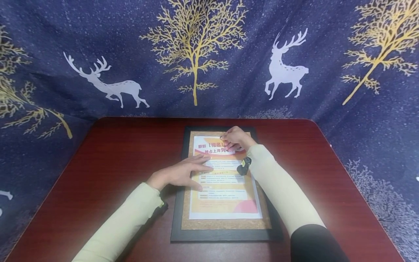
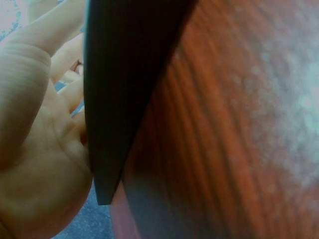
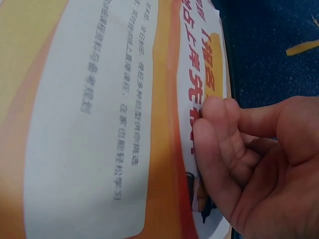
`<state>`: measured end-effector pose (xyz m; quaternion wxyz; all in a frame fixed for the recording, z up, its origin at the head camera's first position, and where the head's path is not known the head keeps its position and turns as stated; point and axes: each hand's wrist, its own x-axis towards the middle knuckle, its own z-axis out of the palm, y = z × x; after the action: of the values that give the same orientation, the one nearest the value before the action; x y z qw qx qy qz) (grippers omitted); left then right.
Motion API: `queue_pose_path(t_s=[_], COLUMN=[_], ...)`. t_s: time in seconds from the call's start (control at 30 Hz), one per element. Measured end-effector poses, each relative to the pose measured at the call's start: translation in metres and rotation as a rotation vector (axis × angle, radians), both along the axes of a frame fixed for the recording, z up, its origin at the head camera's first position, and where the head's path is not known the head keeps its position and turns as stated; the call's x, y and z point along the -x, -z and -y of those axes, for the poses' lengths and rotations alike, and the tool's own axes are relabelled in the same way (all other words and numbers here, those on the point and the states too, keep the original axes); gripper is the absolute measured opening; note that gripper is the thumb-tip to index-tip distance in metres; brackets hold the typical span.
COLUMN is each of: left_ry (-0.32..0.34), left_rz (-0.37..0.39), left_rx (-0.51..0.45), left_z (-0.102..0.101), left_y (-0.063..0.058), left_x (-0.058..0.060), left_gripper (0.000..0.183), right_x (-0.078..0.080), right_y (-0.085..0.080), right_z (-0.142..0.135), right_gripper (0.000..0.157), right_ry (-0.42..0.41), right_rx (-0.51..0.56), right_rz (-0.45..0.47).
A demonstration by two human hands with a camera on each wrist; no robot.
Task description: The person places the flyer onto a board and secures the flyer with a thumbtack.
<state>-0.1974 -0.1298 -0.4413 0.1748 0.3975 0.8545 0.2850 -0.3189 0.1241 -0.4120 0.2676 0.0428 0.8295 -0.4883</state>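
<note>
A printed poster (image 1: 226, 214) in white, orange and pink lies on a cork board (image 1: 226, 224) with a dark frame (image 1: 226, 236). My left hand (image 1: 188, 171) is spread over the left side of the board, its fingertips over the poster's left edge. In the left wrist view the palm (image 2: 45, 164) is beside the dark frame edge (image 2: 117, 89). At the poster's top, my right hand (image 1: 236, 137) pinches a small dark thing (image 1: 221, 137) between thumb and fingertips; its kind I cannot tell. In the right wrist view, the curled fingers (image 3: 219, 144) are close against the poster's red lettering.
The board lies on a reddish-brown wooden table (image 1: 131, 156). Behind the table's far edge hangs a dark blue cloth (image 1: 229, 91) printed with white deer and golden trees. Both forearms reach in from the near side, in pale sleeves (image 1: 281, 182).
</note>
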Motion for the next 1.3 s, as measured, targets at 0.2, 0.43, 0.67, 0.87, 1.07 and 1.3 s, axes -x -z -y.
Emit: queue_pose_path(t_s=[0.2,0.43,0.67,0.87,1.07,1.3], left_ry=[0.004,0.005,-0.001,-0.006,-0.005,-0.001], left_rz=[0.001,0.007,0.01,0.011,0.012,0.009], left_rx=[-0.01,-0.016,-0.007,-0.006,-0.008,-0.01], left_z=[-0.001,-0.001,-0.001,-0.001,-0.001,0.001], left_y=[0.0,0.0,0.0,0.001,-0.001,-0.001], left_x=[0.0,-0.001,0.0,-0.001,-0.001,-0.001], left_gripper=[0.072,0.071,0.071,0.071,0.071,0.071], right_x=[-0.002,-0.001,0.0,0.0,-0.001,0.001], right_y=[-0.003,0.0,0.003,0.004,0.004,0.007], right_z=[0.004,0.007,0.005,-0.002,-0.007,-0.009], right_gripper=[0.017,0.02,0.022,0.025,0.027,0.029], right_ry=[-0.042,-0.065,-0.08,-0.057,-0.075,-0.068], right_rx=[-0.117,-0.268,-0.3,-0.251,-0.185,-0.136], right_rz=[-0.071,-0.143,-0.152,-0.13,-0.13,-0.121])
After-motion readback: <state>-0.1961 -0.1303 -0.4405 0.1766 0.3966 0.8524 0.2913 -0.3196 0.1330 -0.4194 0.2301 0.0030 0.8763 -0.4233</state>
